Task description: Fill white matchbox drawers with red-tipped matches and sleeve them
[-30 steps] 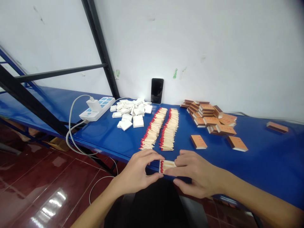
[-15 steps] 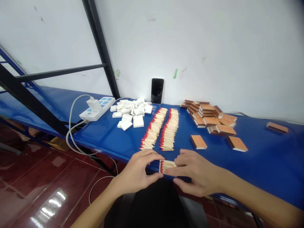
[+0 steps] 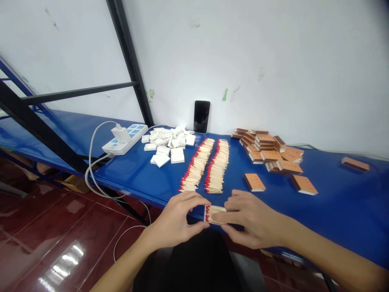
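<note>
A white matchbox tray [image 3: 215,210] filled with red-tipped matches sits at the table's front edge, between my hands. My left hand [image 3: 182,217] grips the tray's left end between thumb and fingers. At the other end, my right hand [image 3: 247,219] holds the tray, its index finger lying on the matches inside. Just beyond are two long rows of loose matches, a left row [image 3: 197,164] and a right row [image 3: 217,166], their red heads pointing left.
White trays [image 3: 170,140] lie heaped at the left. Orange matchbox sleeves [image 3: 267,150] are piled at the right, with several lying apart. A phone [image 3: 201,117] leans on the wall. A power strip [image 3: 126,140] with white cables stands by the black shelf frame [image 3: 129,52].
My right index finger has shifted slightly over the matches, so more of them show. Both hands stay on the tray; the view has moved very slightly.
</note>
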`<state>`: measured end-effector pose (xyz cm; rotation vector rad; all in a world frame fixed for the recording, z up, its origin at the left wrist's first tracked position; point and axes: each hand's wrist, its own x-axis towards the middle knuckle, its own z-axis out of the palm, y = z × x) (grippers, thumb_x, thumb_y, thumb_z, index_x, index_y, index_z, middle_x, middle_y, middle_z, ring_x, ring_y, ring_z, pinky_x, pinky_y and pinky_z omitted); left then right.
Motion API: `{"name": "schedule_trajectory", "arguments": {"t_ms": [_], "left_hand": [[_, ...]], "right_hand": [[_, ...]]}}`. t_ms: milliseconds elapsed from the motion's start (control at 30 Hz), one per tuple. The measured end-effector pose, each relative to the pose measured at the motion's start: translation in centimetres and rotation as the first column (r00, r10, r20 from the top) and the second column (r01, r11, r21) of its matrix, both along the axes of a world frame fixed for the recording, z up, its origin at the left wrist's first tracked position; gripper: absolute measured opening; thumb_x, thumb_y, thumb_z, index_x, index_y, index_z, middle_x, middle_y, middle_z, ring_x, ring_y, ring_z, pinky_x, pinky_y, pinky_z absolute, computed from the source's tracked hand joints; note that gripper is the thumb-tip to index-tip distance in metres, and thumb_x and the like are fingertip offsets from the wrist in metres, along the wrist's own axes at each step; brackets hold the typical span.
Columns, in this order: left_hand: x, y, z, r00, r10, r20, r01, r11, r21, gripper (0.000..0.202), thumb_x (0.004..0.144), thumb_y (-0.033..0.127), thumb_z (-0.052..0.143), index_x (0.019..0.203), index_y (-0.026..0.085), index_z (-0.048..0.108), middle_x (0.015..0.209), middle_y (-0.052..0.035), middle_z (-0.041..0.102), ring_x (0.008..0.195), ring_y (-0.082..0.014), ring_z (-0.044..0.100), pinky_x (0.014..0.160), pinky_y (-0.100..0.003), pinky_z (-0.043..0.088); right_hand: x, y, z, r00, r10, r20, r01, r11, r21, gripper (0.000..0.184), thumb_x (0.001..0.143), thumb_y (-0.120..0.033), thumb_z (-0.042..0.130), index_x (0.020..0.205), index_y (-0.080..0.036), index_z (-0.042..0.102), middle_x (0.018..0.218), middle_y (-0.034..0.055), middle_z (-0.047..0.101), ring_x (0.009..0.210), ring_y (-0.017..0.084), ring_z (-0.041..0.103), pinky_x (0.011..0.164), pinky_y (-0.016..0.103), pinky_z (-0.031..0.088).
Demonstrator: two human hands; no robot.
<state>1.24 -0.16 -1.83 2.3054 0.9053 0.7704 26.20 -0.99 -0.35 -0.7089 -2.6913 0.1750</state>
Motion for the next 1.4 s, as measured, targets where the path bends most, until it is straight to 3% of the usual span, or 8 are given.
{"name": "schedule_trajectory", "arguments": {"t_ms": [600, 1000, 1400], "left_hand": [[0.04, -0.04, 0.19, 1.000, -0.001, -0.005, 0.001, 1.000, -0.020, 0.036, 0.081, 0.023, 0.079, 0.115, 0.025, 0.067, 0.112, -0.0016, 0.070, 0.104, -0.0200, 0.064, 0.091, -0.029, 0.049], [0.03, -0.03, 0.14, 1.000, -0.004, -0.009, 0.004, 1.000, -0.019, 0.036, 0.082, 0.024, 0.078, 0.116, 0.024, 0.067, 0.113, -0.0040, 0.071, 0.104, -0.0223, 0.064, 0.092, -0.032, 0.050], [0.12, -0.09, 0.47, 1.000, -0.003, -0.003, 0.003, 0.999, -0.032, 0.036, 0.081, 0.022, 0.078, 0.115, 0.024, 0.068, 0.111, -0.0020, 0.070, 0.100, -0.0196, 0.065, 0.092, -0.029, 0.049]], "right_hand": [[0.01, -0.19, -0.05, 0.999, 0.032, 0.010, -0.031, 0.995, -0.100, 0.028, 0.093, -0.022, 0.050, 0.114, -0.024, 0.068, 0.072, -0.0002, 0.059, 0.065, 0.015, 0.048, 0.069, 0.031, 0.028], [-0.04, -0.08, -0.13, 1.000, 0.007, 0.003, -0.007, 1.000, 0.028, 0.025, 0.094, -0.020, 0.049, 0.110, -0.022, 0.069, 0.068, -0.0009, 0.055, 0.061, 0.015, 0.043, 0.066, 0.032, 0.026], [-0.13, -0.15, 0.20, 0.999, 0.041, -0.027, -0.043, 0.995, -0.087, 0.029, 0.093, -0.020, 0.048, 0.111, -0.023, 0.070, 0.068, -0.0012, 0.055, 0.061, 0.015, 0.044, 0.066, 0.031, 0.026]]}}
